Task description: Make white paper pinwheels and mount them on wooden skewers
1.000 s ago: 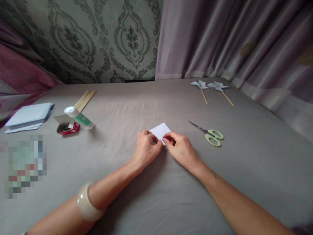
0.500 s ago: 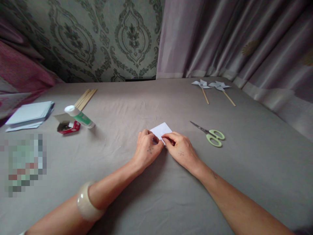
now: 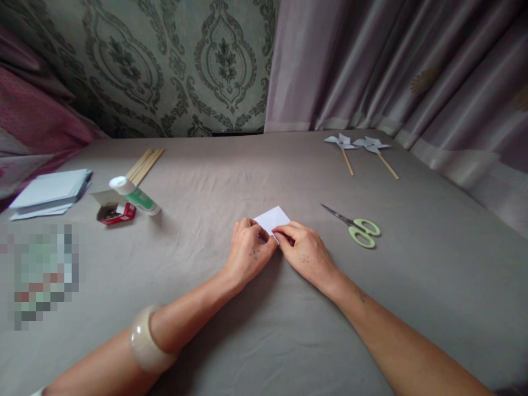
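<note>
A small piece of white paper [image 3: 273,218] lies at the middle of the cloth-covered surface, its far corner pointing away from me. My left hand [image 3: 250,246] has its fingers closed on the paper's left and near side. From the right, my right hand [image 3: 306,248] pinches the near right edge between thumb and fingers. Both thumbs almost meet at the near corner, and the hands hide that part of the paper. Scissors [image 3: 355,226] with light green handles rest to the right of my right hand, blades pointing to the far left.
Two paper pinwheels [image 3: 341,143] on sticks lie at the far right. Toward the left are a glue stick [image 3: 136,196], a small red box [image 3: 116,213] with its lid up, several wooden sticks [image 3: 145,166] and a stack of paper [image 3: 51,191]. A blurred-out item [image 3: 43,275] lies at near left.
Hardly anything differs: both hands keep the same hold on the paper, and the whole view has shifted very slightly.
</note>
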`<state>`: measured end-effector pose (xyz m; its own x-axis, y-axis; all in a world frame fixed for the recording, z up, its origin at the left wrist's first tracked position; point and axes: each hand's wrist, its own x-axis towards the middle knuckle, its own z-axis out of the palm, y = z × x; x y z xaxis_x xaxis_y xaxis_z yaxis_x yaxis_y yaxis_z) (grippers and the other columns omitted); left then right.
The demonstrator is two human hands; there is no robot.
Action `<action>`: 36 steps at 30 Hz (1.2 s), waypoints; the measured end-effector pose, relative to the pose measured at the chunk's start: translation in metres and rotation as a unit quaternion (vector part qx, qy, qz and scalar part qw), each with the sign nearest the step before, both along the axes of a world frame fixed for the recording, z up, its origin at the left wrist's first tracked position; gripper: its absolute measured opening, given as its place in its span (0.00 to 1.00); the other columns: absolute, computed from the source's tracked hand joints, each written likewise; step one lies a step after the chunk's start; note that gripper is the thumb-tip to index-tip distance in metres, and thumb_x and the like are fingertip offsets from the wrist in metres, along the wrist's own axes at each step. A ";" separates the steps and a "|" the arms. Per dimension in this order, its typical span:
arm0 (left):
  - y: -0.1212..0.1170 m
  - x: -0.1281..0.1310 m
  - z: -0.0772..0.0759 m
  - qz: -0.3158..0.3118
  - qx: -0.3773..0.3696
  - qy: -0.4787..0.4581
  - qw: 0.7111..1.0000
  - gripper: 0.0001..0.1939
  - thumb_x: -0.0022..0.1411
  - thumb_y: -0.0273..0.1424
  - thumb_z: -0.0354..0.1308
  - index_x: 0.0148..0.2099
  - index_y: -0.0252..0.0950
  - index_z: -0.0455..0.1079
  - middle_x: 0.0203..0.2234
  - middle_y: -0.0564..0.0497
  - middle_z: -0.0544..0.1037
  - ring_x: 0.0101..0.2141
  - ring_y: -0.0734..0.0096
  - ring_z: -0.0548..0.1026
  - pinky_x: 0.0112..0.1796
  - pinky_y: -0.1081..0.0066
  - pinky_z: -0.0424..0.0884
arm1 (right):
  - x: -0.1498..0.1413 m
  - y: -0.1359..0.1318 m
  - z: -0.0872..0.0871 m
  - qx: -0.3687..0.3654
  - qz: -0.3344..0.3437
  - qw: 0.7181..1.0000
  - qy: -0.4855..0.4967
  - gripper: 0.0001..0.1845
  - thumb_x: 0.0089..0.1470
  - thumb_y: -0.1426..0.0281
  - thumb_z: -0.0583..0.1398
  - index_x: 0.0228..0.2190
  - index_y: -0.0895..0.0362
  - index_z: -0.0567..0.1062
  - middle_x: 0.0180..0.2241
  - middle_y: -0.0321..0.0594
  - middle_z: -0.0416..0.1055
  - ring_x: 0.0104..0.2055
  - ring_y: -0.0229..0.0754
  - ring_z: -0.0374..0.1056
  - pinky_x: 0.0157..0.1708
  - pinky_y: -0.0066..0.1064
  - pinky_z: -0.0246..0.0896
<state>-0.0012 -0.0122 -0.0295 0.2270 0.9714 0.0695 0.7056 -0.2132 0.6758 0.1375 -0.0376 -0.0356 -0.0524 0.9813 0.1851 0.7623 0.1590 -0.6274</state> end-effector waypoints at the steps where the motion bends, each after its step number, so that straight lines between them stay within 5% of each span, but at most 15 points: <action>1: 0.000 0.000 -0.001 -0.001 0.003 0.000 1.000 0.07 0.54 0.29 0.56 0.26 0.34 0.71 0.32 0.46 0.70 0.39 0.63 0.67 0.44 0.62 0.65 | 0.000 0.000 -0.001 0.000 0.002 1.000 -0.002 0.12 0.56 0.72 0.55 0.37 0.54 0.79 0.37 0.41 0.76 0.38 0.41 0.71 0.40 0.31 0.63; 18: -0.003 -0.004 -0.006 -0.017 0.059 0.011 0.998 0.06 0.56 0.29 0.55 0.29 0.33 0.72 0.32 0.46 0.71 0.39 0.63 0.68 0.43 0.64 0.66 | -0.001 -0.001 0.008 -0.018 0.019 0.995 -0.096 0.13 0.59 0.70 0.53 0.39 0.54 0.78 0.37 0.42 0.74 0.38 0.41 0.70 0.37 0.30 0.60; 26: -0.015 -0.011 0.004 -0.116 0.149 0.132 0.973 0.12 0.62 0.31 0.51 0.40 0.37 0.76 0.35 0.44 0.71 0.37 0.63 0.66 0.42 0.63 0.65 | 0.003 0.011 0.025 -0.052 0.053 0.983 -0.170 0.16 0.54 0.75 0.53 0.37 0.54 0.79 0.38 0.43 0.75 0.38 0.44 0.70 0.34 0.31 0.58; 36: -0.016 -0.015 0.001 -0.151 0.203 0.213 0.944 0.15 0.66 0.33 0.46 0.37 0.38 0.75 0.34 0.45 0.71 0.36 0.63 0.65 0.39 0.64 0.64 | 0.028 0.023 0.038 0.004 0.151 0.960 -0.238 0.16 0.56 0.75 0.52 0.40 0.54 0.78 0.35 0.40 0.70 0.34 0.38 0.65 0.33 0.28 0.53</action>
<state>-0.0164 -0.0277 -0.0286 0.5813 0.7702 0.2626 0.7597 -0.6293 0.1640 0.1654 -0.0143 0.0021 -0.4148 0.9066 0.0774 0.8802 0.4214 -0.2183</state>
